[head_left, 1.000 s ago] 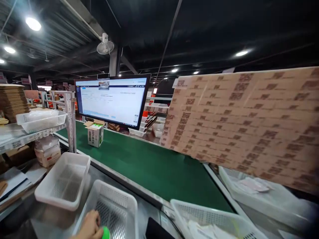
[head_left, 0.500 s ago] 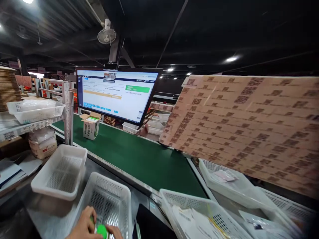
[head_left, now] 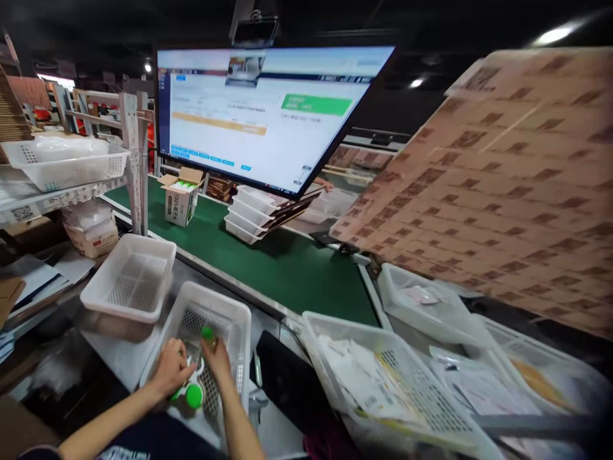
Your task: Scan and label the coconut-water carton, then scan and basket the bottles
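Note:
My right hand point(head_left: 218, 359) is closed round a small bottle point(head_left: 207, 335) with a green cap, inside a white perforated basket point(head_left: 243, 319). My left hand point(head_left: 168, 368) is beside it over the same basket, fingers curled in. Whatever they hold is hidden. Below the hands, more green-capped bottles point(head_left: 193, 396) sit in the basket near my body, with a white piece around their necks. Blur hides the bottles' labels.
A second white basket point(head_left: 136, 316) stands to the left. Across the green conveyor belt point(head_left: 297, 275) are an open carton point(head_left: 181, 207) of green-capped items and stacked baskets point(head_left: 249, 217). A monitor point(head_left: 230, 153) hangs above. On the right, a basket point(head_left: 345, 393) holds packets.
The view has tilted down and shows more of my forearms. My right hand has moved forward in the basket with a green-capped bottle. A basket stack now shows beneath the monitor.

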`<state>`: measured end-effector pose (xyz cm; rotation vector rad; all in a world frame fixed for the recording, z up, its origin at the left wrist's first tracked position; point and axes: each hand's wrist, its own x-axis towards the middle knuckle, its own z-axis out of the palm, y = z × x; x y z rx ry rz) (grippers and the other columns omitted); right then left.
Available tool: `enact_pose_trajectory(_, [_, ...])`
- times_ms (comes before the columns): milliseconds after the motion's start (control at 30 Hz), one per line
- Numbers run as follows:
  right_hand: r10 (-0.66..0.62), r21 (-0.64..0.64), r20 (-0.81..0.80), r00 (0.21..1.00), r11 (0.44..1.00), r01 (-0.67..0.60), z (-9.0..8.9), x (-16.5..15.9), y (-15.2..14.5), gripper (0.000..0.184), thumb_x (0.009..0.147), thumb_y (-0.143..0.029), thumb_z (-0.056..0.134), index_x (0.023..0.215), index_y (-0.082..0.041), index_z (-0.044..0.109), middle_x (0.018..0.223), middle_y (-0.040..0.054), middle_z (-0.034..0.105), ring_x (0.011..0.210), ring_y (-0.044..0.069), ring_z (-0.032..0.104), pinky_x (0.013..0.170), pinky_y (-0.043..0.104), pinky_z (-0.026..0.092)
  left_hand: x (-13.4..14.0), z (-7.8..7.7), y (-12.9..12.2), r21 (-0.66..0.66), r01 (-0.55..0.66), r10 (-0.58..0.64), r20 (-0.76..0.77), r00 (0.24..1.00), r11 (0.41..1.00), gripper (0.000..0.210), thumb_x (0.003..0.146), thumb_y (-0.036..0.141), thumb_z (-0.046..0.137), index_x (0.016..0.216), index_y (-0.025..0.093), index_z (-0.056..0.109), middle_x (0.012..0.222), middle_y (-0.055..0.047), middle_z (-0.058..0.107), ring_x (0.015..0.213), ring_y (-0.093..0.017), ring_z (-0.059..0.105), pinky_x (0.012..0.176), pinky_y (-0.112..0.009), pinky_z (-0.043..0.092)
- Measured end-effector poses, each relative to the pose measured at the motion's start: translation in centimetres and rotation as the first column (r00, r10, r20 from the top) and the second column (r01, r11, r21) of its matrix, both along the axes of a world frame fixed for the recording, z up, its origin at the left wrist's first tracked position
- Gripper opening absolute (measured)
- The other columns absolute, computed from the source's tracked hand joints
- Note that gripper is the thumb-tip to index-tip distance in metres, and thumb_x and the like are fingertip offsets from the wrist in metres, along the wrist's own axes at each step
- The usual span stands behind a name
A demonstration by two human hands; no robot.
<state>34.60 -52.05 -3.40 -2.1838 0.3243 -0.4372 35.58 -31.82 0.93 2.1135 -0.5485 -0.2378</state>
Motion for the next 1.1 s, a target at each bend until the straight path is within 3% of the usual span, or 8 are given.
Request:
enact_pose_trajectory(100, [-0.030, 0.147, -0.068, 0.997, 0.988, 0.040, -0.9, -0.9, -0.2, 0.070, 0.085, -0.084, 0.045, 0.106, -0.022, 0.070, 0.107, 0.0204, 0.074, 0.110, 0.042, 0.072, 0.092, 0.060, 0.060, 0.6, 1.1, 0.6, -0.078, -0.070, 0.067, -0.042, 0.997, 0.995, 0.053, 0.081, 0.048, 0.074, 0.042, 0.021, 0.051, 0.091, -0.011, 0.066, 0.097, -0.027, 0.057, 0.094, -0.045, 0.044])
enact_pose_trajectory(200, [0.128, 0.310, -0.092, 0.988, 0.946, -0.094, -1.9, -3.9, 0.8, 0.073, 0.095, -0.078, 0.041, 0.130, -0.019, 0.067, 0.130, 0.0193, 0.072, 0.129, 0.034, 0.066, 0.107, 0.054, 0.056, 2.6, 1.2, 0.6, -0.121, -0.172, 0.157, -0.127, 0.979, 0.978, 0.050, 0.085, 0.042, 0.077, 0.045, 0.020, 0.057, 0.083, -0.008, 0.062, 0.088, -0.023, 0.055, 0.095, -0.042, 0.043])
enact_pose_trajectory(267, [0.241, 0.352, -0.071, 0.968, 0.914, -0.201, -1.7, -5.8, 2.2, 0.073, 0.091, -0.074, 0.058, 0.139, -0.020, 0.064, 0.140, 0.0170, 0.068, 0.132, 0.032, 0.064, 0.112, 0.050, 0.053, 4.0, 0.5, 0.4, -0.102, -0.201, 0.181, -0.177, 0.967, 0.974, 0.051, 0.089, 0.039, 0.076, 0.046, 0.020, 0.059, 0.079, -0.005, 0.059, 0.081, -0.020, 0.055, 0.092, -0.040, 0.043])
enact_pose_trajectory(367, [0.269, 0.217, -0.078, 0.960, 0.944, -0.247, -0.5, -6.9, 4.4, 0.074, 0.081, -0.064, 0.078, 0.137, -0.018, 0.063, 0.136, 0.0174, 0.068, 0.129, 0.035, 0.062, 0.115, 0.052, 0.049, 5.0, -0.5, 0.2, -0.104, -0.205, 0.179, -0.215, 0.960, 0.973, 0.050, 0.088, 0.033, 0.079, 0.044, 0.019, 0.058, 0.077, -0.003, 0.059, 0.078, -0.018, 0.056, 0.087, -0.035, 0.042])
enact_pose_trajectory(533, [0.153, 0.038, -0.186, 0.971, 0.988, -0.148, 1.6, -5.8, 5.1, 0.056, 0.089, -0.054, 0.072, 0.132, -0.020, 0.063, 0.131, 0.0160, 0.069, 0.125, 0.036, 0.063, 0.105, 0.053, 0.054, 4.3, -0.1, 0.0, -0.134, -0.262, 0.227, -0.227, 0.947, 0.956, 0.049, 0.091, 0.030, 0.075, 0.045, 0.018, 0.061, 0.072, -0.003, 0.057, 0.075, -0.017, 0.053, 0.081, -0.033, 0.040])
enact_pose_trajectory(767, [0.475, 0.107, 0.128, 0.871, 0.866, -0.488, 3.5, -10.1, 3.0, 0.048, 0.076, -0.044, 0.077, 0.116, -0.022, 0.064, 0.117, 0.0108, 0.070, 0.109, 0.031, 0.067, 0.098, 0.046, 0.055, 5.0, 0.7, 0.0, -0.179, -0.406, 0.335, -0.327, 0.884, 0.896, 0.046, 0.088, 0.015, 0.071, 0.045, 0.018, 0.055, 0.060, 0.001, 0.049, 0.066, -0.014, 0.049, 0.071, -0.029, 0.037])
enact_pose_trajectory(967, [0.147, 0.215, -0.133, 0.980, 0.970, -0.116, 1.4, -10.7, 2.7, 0.043, 0.087, -0.054, 0.065, 0.111, -0.019, 0.061, 0.096, 0.0092, 0.070, 0.090, 0.030, 0.070, 0.088, 0.049, 0.061, 7.8, 2.0, 0.5, -0.260, -0.514, 0.389, -0.410, 0.825, 0.817, 0.041, 0.084, 0.025, 0.081, 0.050, 0.018, 0.060, 0.072, -0.001, 0.060, 0.072, -0.013, 0.054, 0.073, -0.027, 0.042])
enact_pose_trajectory(1100, [0.056, 0.055, -0.130, 0.990, 0.997, -0.049, 0.1, -8.8, 3.8, 0.069, 0.079, -0.048, 0.069, 0.137, -0.012, 0.059, 0.136, 0.0251, 0.065, 0.131, 0.045, 0.061, 0.114, 0.065, 0.049, 7.6, 2.7, 0.1, -0.278, -0.543, 0.361, -0.505, 0.784, 0.792, 0.044, 0.085, 0.047, 0.084, 0.060, 0.019, 0.062, 0.063, 0.000, 0.059, 0.064, -0.014, 0.054, 0.066, -0.028, 0.043])
